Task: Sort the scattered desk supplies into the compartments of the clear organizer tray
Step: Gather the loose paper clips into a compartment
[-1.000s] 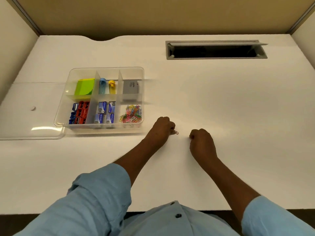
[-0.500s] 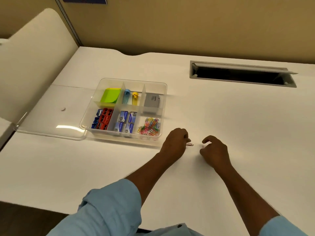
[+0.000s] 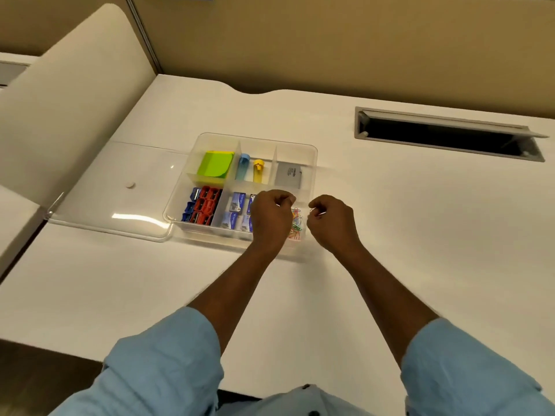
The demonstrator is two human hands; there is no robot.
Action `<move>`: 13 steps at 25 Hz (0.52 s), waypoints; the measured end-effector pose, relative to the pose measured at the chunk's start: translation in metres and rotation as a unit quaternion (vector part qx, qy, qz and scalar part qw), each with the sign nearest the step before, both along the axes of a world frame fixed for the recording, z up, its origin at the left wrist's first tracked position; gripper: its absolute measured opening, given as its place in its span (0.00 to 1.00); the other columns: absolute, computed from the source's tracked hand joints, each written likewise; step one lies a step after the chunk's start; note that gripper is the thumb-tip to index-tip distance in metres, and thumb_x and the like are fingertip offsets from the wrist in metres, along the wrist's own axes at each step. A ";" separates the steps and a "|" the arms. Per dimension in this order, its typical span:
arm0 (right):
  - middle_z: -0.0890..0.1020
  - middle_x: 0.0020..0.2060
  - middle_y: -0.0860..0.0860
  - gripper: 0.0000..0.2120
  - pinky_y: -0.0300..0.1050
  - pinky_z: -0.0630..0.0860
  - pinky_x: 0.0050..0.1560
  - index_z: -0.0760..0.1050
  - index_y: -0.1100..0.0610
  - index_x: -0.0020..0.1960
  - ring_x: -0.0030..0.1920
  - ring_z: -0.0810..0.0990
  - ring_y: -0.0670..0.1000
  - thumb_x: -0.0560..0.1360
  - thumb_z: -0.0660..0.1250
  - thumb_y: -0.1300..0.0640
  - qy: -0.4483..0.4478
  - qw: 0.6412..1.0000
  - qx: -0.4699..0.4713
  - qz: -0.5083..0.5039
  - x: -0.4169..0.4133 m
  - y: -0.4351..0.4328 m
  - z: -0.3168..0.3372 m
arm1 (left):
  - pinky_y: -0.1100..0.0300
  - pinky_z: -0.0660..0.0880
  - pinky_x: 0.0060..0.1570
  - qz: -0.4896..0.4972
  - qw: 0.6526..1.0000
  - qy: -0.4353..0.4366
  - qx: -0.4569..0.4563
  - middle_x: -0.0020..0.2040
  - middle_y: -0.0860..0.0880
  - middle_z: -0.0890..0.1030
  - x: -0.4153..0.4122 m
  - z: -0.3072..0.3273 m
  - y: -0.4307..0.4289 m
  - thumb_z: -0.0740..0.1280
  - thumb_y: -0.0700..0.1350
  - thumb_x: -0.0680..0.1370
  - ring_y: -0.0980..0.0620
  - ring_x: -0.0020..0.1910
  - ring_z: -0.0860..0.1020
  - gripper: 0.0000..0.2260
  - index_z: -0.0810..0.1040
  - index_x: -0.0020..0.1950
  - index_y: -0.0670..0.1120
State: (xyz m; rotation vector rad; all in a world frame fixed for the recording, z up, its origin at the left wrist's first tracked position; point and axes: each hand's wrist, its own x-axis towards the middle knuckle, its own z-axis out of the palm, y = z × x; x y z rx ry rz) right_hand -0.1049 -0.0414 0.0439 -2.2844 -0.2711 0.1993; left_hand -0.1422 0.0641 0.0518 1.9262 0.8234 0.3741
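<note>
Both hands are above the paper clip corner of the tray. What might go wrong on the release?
1. The right hand pinches a paper clip just at the right wall of the organizer tray; released there, it may land outside on the desk.
2. The left hand hides the divider beside the staple boxes; anything it lets go might drop into that compartment instead of onto the coloured clip pile.

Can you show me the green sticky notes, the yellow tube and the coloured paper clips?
green sticky notes point(image 3: 214, 164), head view, middle of the top sheet.
yellow tube point(image 3: 257, 173), head view, its body below the cap.
paper clips point(image 3: 297, 228), head view, visible middle of the coloured pile.
</note>
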 end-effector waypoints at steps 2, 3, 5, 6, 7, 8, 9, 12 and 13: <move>0.83 0.43 0.56 0.09 0.45 0.76 0.47 0.80 0.62 0.48 0.44 0.80 0.55 0.72 0.63 0.66 -0.034 0.998 -0.003 0.046 -0.008 0.011 -0.005 | 0.70 0.70 0.40 0.003 1.000 0.002 0.010 0.48 0.44 0.84 -0.001 -0.005 0.013 0.67 0.41 0.76 0.54 0.43 0.78 0.07 0.83 0.49 0.41; 0.83 0.44 0.57 0.08 0.49 0.77 0.48 0.80 0.63 0.47 0.44 0.80 0.56 0.72 0.63 0.66 -0.042 0.997 0.002 0.057 -0.013 0.016 -0.007 | 0.68 0.71 0.42 -0.005 1.000 0.006 0.021 0.48 0.44 0.84 -0.002 -0.008 0.016 0.67 0.42 0.76 0.52 0.44 0.79 0.07 0.83 0.49 0.41; 0.83 0.45 0.58 0.08 0.51 0.77 0.48 0.81 0.63 0.48 0.45 0.81 0.56 0.73 0.64 0.65 -0.058 0.997 0.031 0.035 -0.020 0.017 -0.012 | 0.63 0.73 0.46 -0.029 0.998 0.022 0.059 0.48 0.44 0.84 -0.002 -0.014 0.020 0.68 0.43 0.75 0.49 0.47 0.81 0.08 0.83 0.50 0.41; 0.82 0.45 0.57 0.07 0.49 0.78 0.47 0.80 0.63 0.47 0.45 0.81 0.55 0.73 0.65 0.65 -0.074 0.996 0.050 0.008 -0.022 0.014 -0.014 | 0.61 0.73 0.48 -0.039 0.996 0.031 0.079 0.49 0.44 0.84 -0.002 -0.017 0.023 0.69 0.43 0.75 0.48 0.49 0.80 0.09 0.83 0.51 0.41; 0.82 0.44 0.56 0.06 0.45 0.77 0.46 0.80 0.62 0.47 0.44 0.81 0.54 0.73 0.65 0.65 -0.088 0.994 0.059 -0.029 -0.022 0.006 -0.017 | 0.61 0.72 0.49 -0.049 0.993 0.040 0.095 0.50 0.44 0.84 -0.001 -0.021 0.026 0.69 0.43 0.74 0.48 0.50 0.80 0.09 0.82 0.52 0.41; 0.82 0.44 0.55 0.05 0.42 0.75 0.46 0.80 0.62 0.47 0.44 0.81 0.54 0.73 0.65 0.65 -0.095 0.992 0.054 -0.069 -0.020 -0.005 -0.022 | 0.62 0.71 0.49 -0.058 0.992 0.047 0.104 0.50 0.44 0.83 -0.001 -0.023 0.028 0.69 0.43 0.74 0.48 0.51 0.80 0.09 0.82 0.52 0.41; 0.81 0.45 0.55 0.06 0.38 0.72 0.46 0.80 0.62 0.48 0.45 0.81 0.54 0.74 0.66 0.65 -0.088 0.990 0.036 -0.106 -0.017 -0.021 -0.026 | 0.63 0.70 0.48 -0.066 0.991 0.052 0.108 0.51 0.44 0.83 0.000 -0.026 0.029 0.69 0.41 0.74 0.48 0.51 0.80 0.08 0.82 0.52 0.41; 0.80 0.50 0.56 0.10 0.36 0.69 0.49 0.79 0.60 0.54 0.51 0.79 0.54 0.74 0.67 0.64 -0.001 0.989 -0.103 -0.109 -0.010 -0.067 -0.044 | 0.64 0.69 0.45 -0.093 0.986 0.062 0.123 0.50 0.43 0.84 0.003 -0.029 0.027 0.67 0.39 0.75 0.49 0.49 0.80 0.07 0.83 0.49 0.41; 0.79 0.51 0.57 0.11 0.39 0.70 0.51 0.79 0.59 0.56 0.52 0.79 0.55 0.74 0.67 0.63 0.029 0.985 -0.151 -0.082 -0.011 -0.076 -0.049 | 0.64 0.69 0.45 -0.102 0.985 0.062 0.128 0.50 0.43 0.84 0.004 -0.029 0.026 0.66 0.39 0.75 0.49 0.48 0.80 0.07 0.83 0.49 0.41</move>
